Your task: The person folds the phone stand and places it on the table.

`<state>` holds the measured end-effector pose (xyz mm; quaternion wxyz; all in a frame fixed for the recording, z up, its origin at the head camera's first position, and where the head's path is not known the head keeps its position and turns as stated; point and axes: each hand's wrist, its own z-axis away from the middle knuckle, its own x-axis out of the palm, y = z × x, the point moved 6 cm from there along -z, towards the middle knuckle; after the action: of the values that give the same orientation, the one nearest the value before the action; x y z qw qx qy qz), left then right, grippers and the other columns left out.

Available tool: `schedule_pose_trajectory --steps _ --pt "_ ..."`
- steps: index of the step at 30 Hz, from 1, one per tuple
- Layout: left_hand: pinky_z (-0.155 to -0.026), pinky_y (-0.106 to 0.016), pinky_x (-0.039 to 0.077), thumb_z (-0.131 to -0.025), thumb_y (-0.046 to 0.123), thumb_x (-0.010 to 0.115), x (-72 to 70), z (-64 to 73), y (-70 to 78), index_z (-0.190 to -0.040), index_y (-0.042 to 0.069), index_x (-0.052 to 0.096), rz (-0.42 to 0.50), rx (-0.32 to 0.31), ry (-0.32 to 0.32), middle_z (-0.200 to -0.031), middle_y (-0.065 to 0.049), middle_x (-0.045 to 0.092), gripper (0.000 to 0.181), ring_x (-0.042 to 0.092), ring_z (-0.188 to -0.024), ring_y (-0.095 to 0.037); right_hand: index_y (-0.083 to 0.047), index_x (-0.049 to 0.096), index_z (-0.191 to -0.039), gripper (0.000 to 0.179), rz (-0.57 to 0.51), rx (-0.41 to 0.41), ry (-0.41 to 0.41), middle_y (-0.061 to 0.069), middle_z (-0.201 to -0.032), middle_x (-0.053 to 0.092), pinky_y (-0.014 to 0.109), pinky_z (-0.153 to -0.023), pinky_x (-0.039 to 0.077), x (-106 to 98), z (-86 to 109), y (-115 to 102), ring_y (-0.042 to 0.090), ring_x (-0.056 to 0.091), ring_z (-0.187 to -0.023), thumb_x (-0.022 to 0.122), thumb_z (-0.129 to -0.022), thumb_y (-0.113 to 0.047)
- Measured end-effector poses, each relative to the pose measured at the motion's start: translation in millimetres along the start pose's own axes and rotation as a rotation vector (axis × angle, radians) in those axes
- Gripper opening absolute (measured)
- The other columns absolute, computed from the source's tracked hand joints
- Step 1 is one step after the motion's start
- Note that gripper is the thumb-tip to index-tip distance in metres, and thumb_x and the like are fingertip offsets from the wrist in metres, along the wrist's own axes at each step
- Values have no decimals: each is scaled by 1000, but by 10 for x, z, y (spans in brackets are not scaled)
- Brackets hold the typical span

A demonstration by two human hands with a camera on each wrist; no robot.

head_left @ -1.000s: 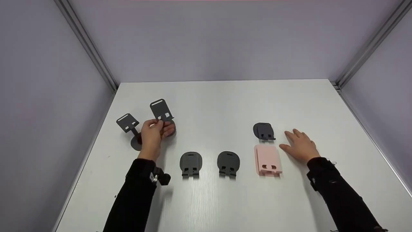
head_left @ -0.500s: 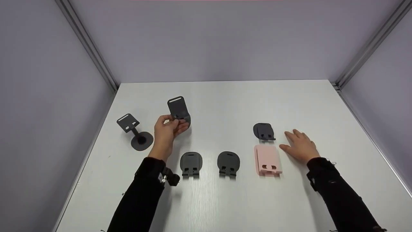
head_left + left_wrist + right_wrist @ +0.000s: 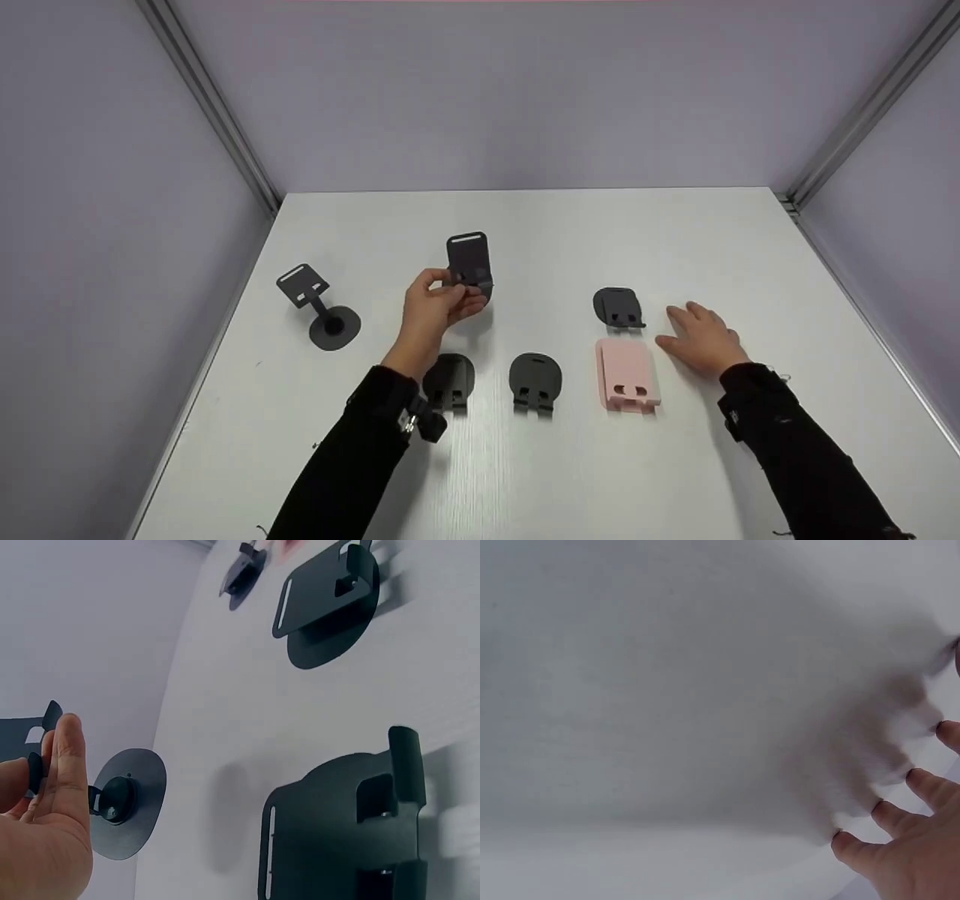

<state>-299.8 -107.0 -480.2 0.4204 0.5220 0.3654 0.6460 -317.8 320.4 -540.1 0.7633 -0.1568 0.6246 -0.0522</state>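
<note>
My left hand [image 3: 431, 319] pinches a dark grey phone stand [image 3: 469, 255] by its lower lip, left of the table's middle. In the left wrist view the stand's round base [image 3: 144, 821] hangs off the surface, and its shadow falls on the table apart from it. My right hand [image 3: 701, 341] holds nothing and rests on the table with spread fingers, beside a pink phone stand [image 3: 628, 371]. The right wrist view shows the fingertips [image 3: 849, 846] against the white tabletop.
An unfolded dark stand [image 3: 334, 328] stands at the left. Two folded dark stands, one partly behind my left wrist [image 3: 448, 381] and one near the middle [image 3: 535, 381], lie at the front. A small folded stand [image 3: 618, 307] lies behind the pink one. Walls enclose the white table [image 3: 540, 472].
My left hand has carried the phone stand rightward from beside the unfolded stand at the left to near the table's middle. My right hand has stayed in place.
</note>
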Motion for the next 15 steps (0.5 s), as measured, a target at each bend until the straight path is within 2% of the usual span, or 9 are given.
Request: schedule_pose_trajectory --steps 5,10,12,15 --pt "-87 -40 61 -100 -6 58 152 19 -75 -117 -2 49 -34 -19 -56 -107 -32 71 20 76 -88 -31 6 35 -153 68 -38 -42 70 38 -151 35 75 -107 29 -103 -63 -173 59 32 -138 58 -104 -34" --pt "-85 -39 62 -99 -9 57 246 4 -156 -116 -4 50 -70 -21 -86 -102 -30 72 20 76 -86 -30 7 46 -148 57 -147 -150 137 34 -140 53 66 -111 33 -254 -168 -487 53 44 -133 61 -104 -26" --pt "-84 -39 62 -98 -11 57 281 -1 -189 -115 -4 50 -89 -23 -93 -100 -30 72 20 76 -86 -30 6 52 -144 51 -206 -195 143 30 -132 61 63 -109 37 -314 -202 -645 50 49 -130 62 -103 -23" --pt "-83 -39 62 -97 -12 56 340 -3 -232 -117 -4 50 -119 -32 -106 -100 -29 71 22 76 -88 -30 2 62 -136 41 -272 -258 145 23 -117 70 56 -99 44 -385 -239 -899 43 57 -117 65 -102 -21"
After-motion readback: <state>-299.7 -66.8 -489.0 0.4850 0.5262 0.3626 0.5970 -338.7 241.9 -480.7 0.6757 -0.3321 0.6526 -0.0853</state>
